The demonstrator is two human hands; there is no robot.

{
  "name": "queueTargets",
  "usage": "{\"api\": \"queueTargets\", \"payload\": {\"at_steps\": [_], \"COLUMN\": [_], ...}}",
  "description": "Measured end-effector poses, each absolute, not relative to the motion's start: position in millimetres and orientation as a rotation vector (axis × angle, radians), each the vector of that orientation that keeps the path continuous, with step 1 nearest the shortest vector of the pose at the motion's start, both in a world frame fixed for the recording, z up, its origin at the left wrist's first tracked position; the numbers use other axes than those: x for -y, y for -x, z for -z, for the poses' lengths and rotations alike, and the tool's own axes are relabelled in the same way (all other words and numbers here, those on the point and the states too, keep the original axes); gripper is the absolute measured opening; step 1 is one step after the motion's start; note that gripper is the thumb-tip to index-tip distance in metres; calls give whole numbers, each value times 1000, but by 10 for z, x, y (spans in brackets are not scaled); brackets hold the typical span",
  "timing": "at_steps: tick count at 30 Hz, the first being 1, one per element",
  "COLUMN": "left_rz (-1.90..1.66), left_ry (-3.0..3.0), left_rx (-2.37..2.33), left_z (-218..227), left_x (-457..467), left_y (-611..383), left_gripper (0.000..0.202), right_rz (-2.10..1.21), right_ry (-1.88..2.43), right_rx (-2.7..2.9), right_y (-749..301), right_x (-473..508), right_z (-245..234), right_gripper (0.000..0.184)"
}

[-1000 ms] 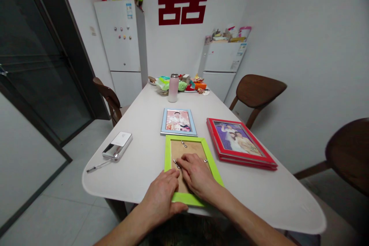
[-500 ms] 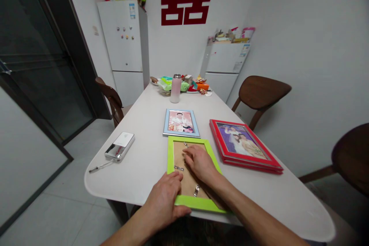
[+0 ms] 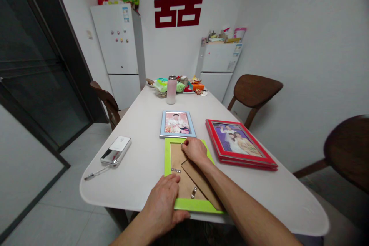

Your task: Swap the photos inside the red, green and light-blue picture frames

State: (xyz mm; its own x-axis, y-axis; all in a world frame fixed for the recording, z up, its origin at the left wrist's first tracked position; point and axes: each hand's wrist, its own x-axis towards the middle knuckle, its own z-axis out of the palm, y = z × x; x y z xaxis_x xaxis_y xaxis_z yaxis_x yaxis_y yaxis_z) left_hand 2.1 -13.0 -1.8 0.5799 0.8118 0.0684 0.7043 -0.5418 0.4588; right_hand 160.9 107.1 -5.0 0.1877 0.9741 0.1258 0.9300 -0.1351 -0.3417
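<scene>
A lime-green picture frame (image 3: 198, 205) lies face down at the table's near edge, its brown backing board (image 3: 184, 188) and a slanted stand leg (image 3: 198, 180) showing. My left hand (image 3: 164, 196) grips the frame's near left corner, fingers on top and thumb along the front edge. At the far end of the backing, my right hand (image 3: 195, 149) is closed, its fingertips pinched at a metal clip mostly hidden beneath them. Two more metal clips show, one on the left side (image 3: 176, 170) and one near the front (image 3: 193, 192).
Beyond the green frame lies a light-blue framed photo (image 3: 178, 123). Stacked red photo frames (image 3: 242, 144) are to the right. A phone-like device with a cable (image 3: 116, 151) lies left. A pink bottle (image 3: 171, 90) stands before packets at the far end of the white table (image 3: 138, 153).
My right hand has moved from the middle of the backing to the clip at its far end, uncovering the stand leg. My left hand stays on the corner. The view has shifted slightly.
</scene>
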Motion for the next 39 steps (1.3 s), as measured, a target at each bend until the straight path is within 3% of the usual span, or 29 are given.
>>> {"api": "queueTargets", "payload": {"at_steps": [13, 18, 22, 28, 34, 39], "left_rz": [-481, -477, -512, -617, -758, -851], "left_ry": [-2601, -2640, -2628, -2614, -2520, -2314], "left_rx": [-1174, -1159, -1162, -1113, -1124, -1187], "left_z": [142, 118, 134, 231, 123, -67], "left_x": [93, 91, 99, 174, 230, 240], "left_y": [-11, -2, 18, 1, 13, 76], "left_gripper": [45, 29, 40, 18, 16, 13], "right_rz": [-269, -334, -393, -472, -542, -632], "right_ry": [2178, 2178, 2164, 1977, 1633, 1508], "right_rx": [1677, 1650, 1616, 1588, 1481, 1184], "right_y": [-1602, -1604, -1616, -1651, -1988, -2322], "right_x": [-1035, -1085, -1106, -968, -550, -200], "right_z": [39, -18, -38, -105, -298, -214], "right_gripper": [19, 19, 19, 21, 23, 40]}}
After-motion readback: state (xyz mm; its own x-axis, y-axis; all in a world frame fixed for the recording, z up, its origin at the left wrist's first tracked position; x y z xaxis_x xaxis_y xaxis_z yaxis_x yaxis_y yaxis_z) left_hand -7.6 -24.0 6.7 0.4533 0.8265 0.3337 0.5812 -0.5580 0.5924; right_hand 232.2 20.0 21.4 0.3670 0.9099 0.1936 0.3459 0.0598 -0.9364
